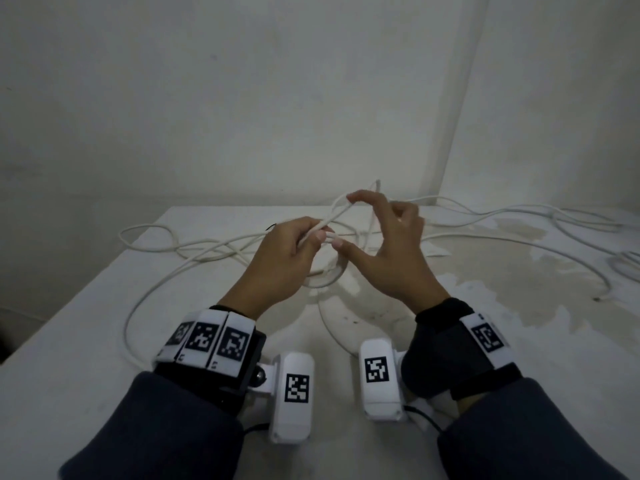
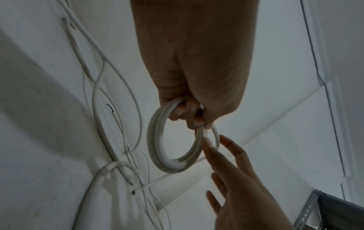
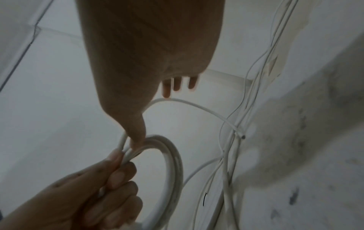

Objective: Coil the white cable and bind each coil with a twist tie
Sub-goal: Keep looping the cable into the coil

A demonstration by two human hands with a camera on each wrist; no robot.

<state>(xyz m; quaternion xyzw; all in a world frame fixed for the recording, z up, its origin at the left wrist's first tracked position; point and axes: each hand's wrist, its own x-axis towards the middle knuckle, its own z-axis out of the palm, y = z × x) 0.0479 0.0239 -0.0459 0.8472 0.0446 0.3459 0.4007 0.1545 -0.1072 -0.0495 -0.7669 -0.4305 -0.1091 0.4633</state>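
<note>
Head view shows the left hand (image 1: 277, 261) gripping a small coil (image 2: 173, 147) of the white cable (image 1: 194, 247) above the table (image 1: 86, 341). Beside the coil, the right hand (image 1: 394, 251) is spread wide, thumb touching the coil.

cable (image 1: 221, 244): white | table (image 1: 86, 341): white, grey-stained | wrist tags (image 1: 207, 341): black-and-white squares | sleeves (image 1: 166, 427): dark grey
</note>
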